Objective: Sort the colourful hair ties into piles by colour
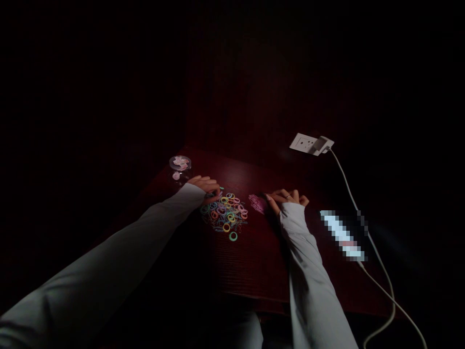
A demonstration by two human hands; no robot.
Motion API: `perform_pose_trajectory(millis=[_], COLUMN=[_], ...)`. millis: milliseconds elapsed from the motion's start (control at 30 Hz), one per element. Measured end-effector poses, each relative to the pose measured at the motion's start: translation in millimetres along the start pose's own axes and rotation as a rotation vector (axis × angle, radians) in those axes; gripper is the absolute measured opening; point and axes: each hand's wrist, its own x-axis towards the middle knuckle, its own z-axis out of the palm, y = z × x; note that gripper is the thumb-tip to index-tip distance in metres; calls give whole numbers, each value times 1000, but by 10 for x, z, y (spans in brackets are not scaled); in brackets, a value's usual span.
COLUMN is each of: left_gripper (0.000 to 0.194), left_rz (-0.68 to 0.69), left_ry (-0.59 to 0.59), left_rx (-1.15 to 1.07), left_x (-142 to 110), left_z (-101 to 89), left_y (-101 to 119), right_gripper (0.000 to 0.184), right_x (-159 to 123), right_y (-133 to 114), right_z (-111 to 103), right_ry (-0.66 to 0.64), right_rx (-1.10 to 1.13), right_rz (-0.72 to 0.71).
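Note:
A loose pile of small coloured hair ties (228,213) lies on the dark red table, with thinner bands among the rings. My left hand (207,185) is at the pile's upper left edge, its fingers curled down and the thumb against them. What it pinches is too small and dark to name. To the right of the pile is a separate little heap of pink bands (257,203). My right hand (286,198) touches or nearly touches this heap's right side, thumb and forefinger tips together and the other fingers bent. Anything between those tips is hidden.
A clear lidded jar (180,167) with pale pink shapes stands at the back left. On the right lies a blurred lit device (342,236) with a white cable (385,288). A wall socket (304,143) holds a plugged-in charger (322,144). The surroundings are very dark.

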Motion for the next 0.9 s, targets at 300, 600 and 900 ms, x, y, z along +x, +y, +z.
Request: perform_pose_trajectory(millis=[300, 600, 900], left_gripper=[16, 19, 21], left_rz=[-115, -105, -64], left_ry=[-87, -83, -97], left_rx=[-19, 17, -20], left_x=[21, -7, -17], left_z=[178, 149, -54], left_y=[-118, -56, 56], right_gripper=[41, 33, 39], right_x=[-12, 133, 269], right_y=[-102, -585, -993], right_z=[-46, 94, 283], right_ry=[5, -75, -181], right_rx=[30, 165, 276], right_rz=[-5, -116, -131])
